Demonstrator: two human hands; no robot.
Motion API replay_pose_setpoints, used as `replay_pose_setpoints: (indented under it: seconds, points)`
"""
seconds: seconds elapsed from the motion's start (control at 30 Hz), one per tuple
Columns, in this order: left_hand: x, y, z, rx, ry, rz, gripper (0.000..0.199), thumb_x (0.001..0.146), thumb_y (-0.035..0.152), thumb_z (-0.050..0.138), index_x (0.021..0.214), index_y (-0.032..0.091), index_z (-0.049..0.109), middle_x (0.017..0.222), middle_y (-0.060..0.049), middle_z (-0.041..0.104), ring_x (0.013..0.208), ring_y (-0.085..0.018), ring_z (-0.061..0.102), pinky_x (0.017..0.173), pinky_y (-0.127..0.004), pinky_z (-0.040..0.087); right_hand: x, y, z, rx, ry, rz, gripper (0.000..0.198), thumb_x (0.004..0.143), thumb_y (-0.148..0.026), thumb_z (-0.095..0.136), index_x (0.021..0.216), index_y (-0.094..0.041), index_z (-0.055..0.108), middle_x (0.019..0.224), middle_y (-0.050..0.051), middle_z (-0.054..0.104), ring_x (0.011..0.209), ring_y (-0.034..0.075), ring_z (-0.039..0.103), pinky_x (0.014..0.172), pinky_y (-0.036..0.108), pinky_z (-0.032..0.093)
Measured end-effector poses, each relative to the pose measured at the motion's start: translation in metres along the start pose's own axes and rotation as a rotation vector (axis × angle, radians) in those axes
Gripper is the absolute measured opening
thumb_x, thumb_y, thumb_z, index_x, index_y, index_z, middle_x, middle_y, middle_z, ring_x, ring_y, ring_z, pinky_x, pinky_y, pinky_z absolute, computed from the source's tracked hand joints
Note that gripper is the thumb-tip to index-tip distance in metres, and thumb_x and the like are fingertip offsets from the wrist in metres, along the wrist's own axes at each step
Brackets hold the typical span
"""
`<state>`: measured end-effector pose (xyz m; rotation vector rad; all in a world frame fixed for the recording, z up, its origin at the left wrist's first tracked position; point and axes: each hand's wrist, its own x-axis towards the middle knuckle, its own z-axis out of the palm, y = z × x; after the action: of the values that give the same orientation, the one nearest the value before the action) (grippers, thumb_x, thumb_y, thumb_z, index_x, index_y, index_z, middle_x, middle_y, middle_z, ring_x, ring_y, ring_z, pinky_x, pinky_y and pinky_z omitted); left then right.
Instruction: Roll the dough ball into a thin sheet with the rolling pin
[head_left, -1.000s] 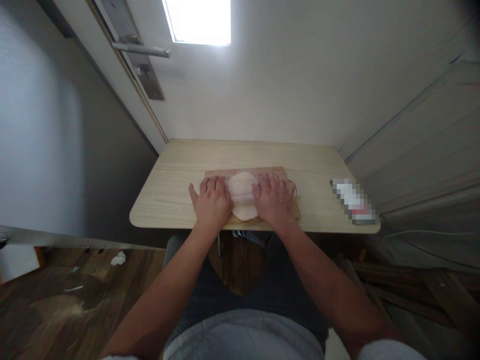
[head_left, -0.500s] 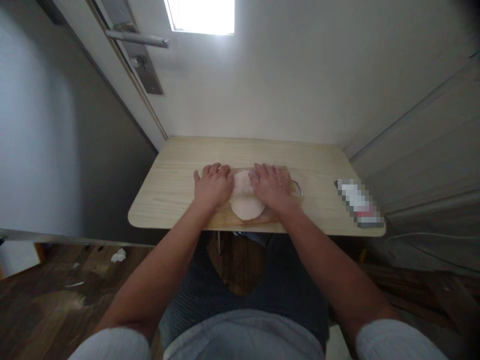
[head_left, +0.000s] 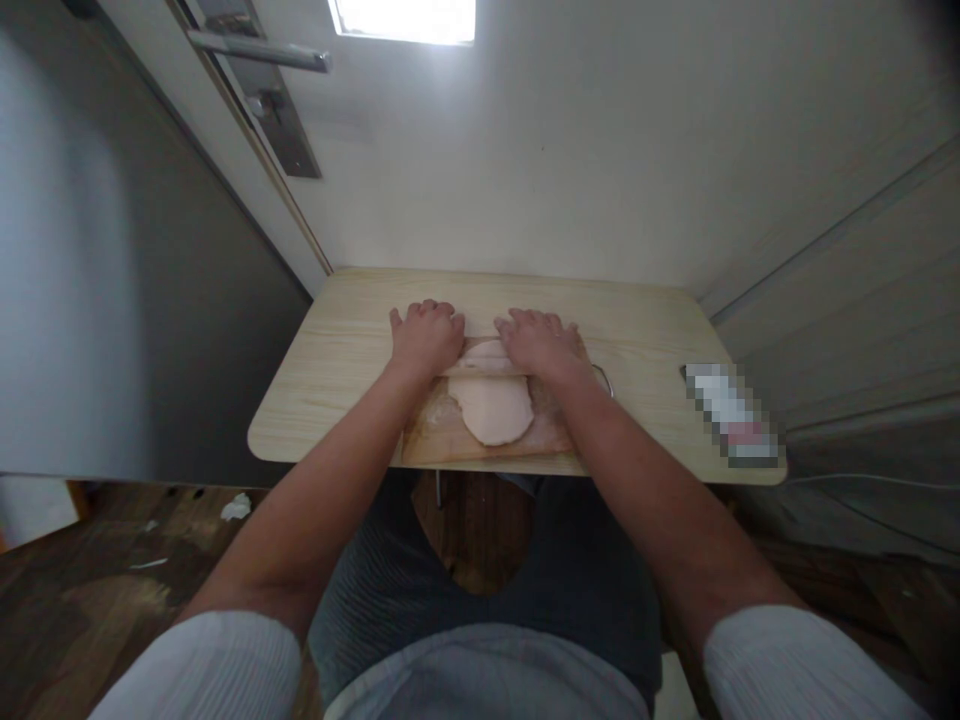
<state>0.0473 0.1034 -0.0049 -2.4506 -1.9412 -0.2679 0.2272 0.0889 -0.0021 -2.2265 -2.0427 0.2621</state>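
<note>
A pale sheet of dough (head_left: 495, 412) lies on a wooden cutting board (head_left: 427, 428) near the table's front edge. Across its far part runs a light wooden rolling pin (head_left: 487, 367), its middle showing between my hands. My left hand (head_left: 426, 338) covers the pin's left end, fingers bent over the far side. The right end is under my right hand (head_left: 541, 342), held the same way and closer to the dough. Both palms press from above, hiding the pin's ends. The dough's near edge is rounded, its left edge uneven.
The narrow wooden table (head_left: 315, 380) stands against a pale door with a metal handle (head_left: 259, 48). A metal ring (head_left: 604, 381) sticks out at the board's right. A blurred-out flat object (head_left: 731, 415) lies at the table's right end. White scraps (head_left: 236, 507) are on the floor.
Both hands have moved slightly away from me with the rolling pin. More of the dough and of the board's near part now shows. The view has tilted down a little.
</note>
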Motion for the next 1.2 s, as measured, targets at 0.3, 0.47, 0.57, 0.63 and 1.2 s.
replay_pose_setpoints:
  seconds: [0.3,0.47,0.57,0.63,1.2]
  points:
    - [0.021,-0.001,0.006,0.003,0.097,-0.023,0.047,0.102,0.035,0.025,0.114,0.017,0.067,0.122,-0.018,0.066,0.118,-0.034,0.055,0.104,-0.055,0.033,0.020,0.001,0.004,0.026,0.037,0.032,0.057,0.102,-0.052,0.028,0.140,-0.019,0.057,0.141,0.019,0.058,0.130,0.038,0.048,0.108,0.069,0.026]
    - [0.016,-0.001,0.005,-0.001,0.082,0.013,0.048,0.103,0.037,0.025,0.116,0.017,0.066,0.121,-0.016,0.066,0.115,-0.033,0.057,0.099,-0.051,0.039,0.014,0.001,0.005,0.005,0.066,0.006,0.056,0.102,-0.051,0.029,0.140,-0.020,0.057,0.142,0.018,0.058,0.130,0.038,0.049,0.108,0.071,0.026]
    - [0.008,-0.001,0.002,-0.008,0.049,0.045,0.047,0.103,0.039,0.026,0.118,0.018,0.066,0.121,-0.016,0.065,0.114,-0.033,0.057,0.096,-0.050,0.042,0.005,0.001,0.007,-0.002,0.105,-0.004,0.055,0.102,-0.051,0.030,0.139,-0.020,0.057,0.141,0.016,0.060,0.128,0.038,0.051,0.109,0.070,0.026]
    - [0.002,-0.001,0.000,-0.002,0.008,0.072,0.045,0.102,0.040,0.029,0.119,0.020,0.066,0.123,-0.016,0.064,0.115,-0.033,0.056,0.095,-0.050,0.043,-0.001,0.001,0.008,0.001,0.135,-0.001,0.055,0.102,-0.051,0.031,0.139,-0.021,0.057,0.140,0.015,0.060,0.128,0.037,0.051,0.110,0.069,0.026]
    - [-0.062,0.009,-0.010,-0.059,-0.044,0.088,0.051,0.103,0.048,0.023,0.141,0.029,0.051,0.149,-0.010,0.053,0.136,-0.032,0.045,0.110,-0.060,0.033,-0.084,0.000,0.016,-0.031,0.265,-0.047,0.053,0.103,-0.046,0.031,0.145,-0.020,0.050,0.147,0.014,0.054,0.138,0.034,0.042,0.116,0.060,0.018]
